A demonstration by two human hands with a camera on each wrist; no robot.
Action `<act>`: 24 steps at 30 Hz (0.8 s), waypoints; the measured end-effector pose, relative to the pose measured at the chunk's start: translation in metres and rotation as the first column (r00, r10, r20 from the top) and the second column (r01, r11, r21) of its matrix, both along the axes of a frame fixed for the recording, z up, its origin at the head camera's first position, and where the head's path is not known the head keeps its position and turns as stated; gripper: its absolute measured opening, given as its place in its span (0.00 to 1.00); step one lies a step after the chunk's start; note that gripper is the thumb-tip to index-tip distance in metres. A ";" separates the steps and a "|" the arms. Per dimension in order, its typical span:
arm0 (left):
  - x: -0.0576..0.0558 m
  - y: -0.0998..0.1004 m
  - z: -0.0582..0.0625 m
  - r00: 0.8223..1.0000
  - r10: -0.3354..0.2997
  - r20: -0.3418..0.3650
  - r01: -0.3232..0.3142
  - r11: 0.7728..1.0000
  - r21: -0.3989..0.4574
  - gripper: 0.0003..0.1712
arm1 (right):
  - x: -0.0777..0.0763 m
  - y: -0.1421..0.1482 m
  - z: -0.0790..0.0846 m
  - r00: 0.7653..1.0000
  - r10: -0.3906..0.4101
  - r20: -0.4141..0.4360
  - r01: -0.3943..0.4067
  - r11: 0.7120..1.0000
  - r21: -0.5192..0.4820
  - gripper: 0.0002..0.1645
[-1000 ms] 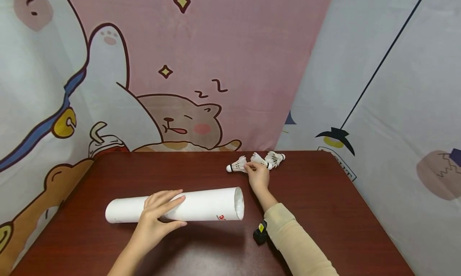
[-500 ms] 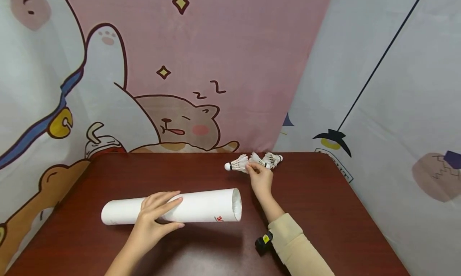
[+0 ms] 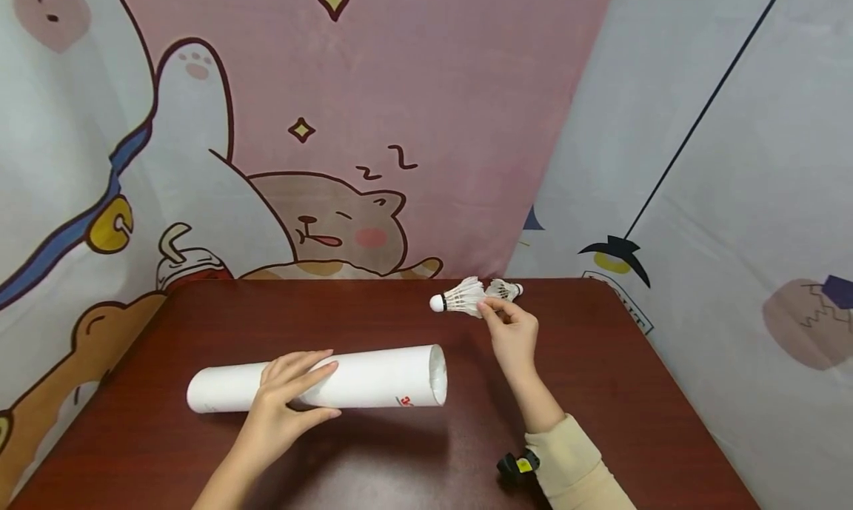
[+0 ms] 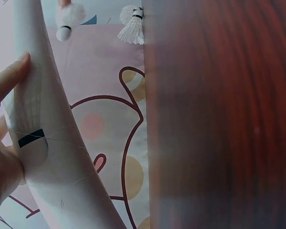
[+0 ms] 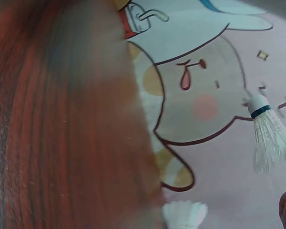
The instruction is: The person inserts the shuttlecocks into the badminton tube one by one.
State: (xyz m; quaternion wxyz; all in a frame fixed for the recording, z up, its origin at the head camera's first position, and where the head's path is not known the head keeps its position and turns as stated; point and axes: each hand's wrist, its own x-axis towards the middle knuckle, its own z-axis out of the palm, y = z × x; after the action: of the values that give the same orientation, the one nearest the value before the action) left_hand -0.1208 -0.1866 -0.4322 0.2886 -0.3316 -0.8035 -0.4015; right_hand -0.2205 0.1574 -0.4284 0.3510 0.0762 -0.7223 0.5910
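A long white cardboard tube (image 3: 373,379) lies on its side on the dark red table (image 3: 600,391), its open end facing right. My left hand (image 3: 286,391) holds it at the middle, fingers over the top and thumb (image 4: 9,76) against its side. My right hand (image 3: 491,311) is raised a little above the table's far side and pinches a white feather shuttlecock (image 3: 460,298) by its feathers, cork pointing left. The held shuttlecock (image 5: 267,138) shows in the right wrist view too. Another shuttlecock (image 3: 504,290) lies on the table just behind it.
Cartoon-printed cloth (image 3: 346,125) hangs close behind the table, and pale cloth (image 3: 720,199) hangs to its right. The table's right edge runs diagonally near my right forearm. A small black and yellow device (image 3: 516,465) sits at my right wrist.
My right hand has picked one shuttlecock out of the cluster, lifted it and drawn back to the right. My left hand and the tube have stayed where they were.
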 end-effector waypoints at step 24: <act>-0.002 -0.001 -0.003 1.000 -0.009 -0.025 0.009 1.000 0.010 0.41 | 0.081 0.014 0.048 0.954 0.140 -0.263 -0.132 0.990 0.049 0.13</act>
State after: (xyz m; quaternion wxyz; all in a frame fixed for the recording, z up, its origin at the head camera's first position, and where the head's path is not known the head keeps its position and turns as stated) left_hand -0.1230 -0.1873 -0.4350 0.2984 -0.3387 -0.7963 -0.4027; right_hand -0.1393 0.1710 -0.3800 0.4022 0.2098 -0.6707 0.5868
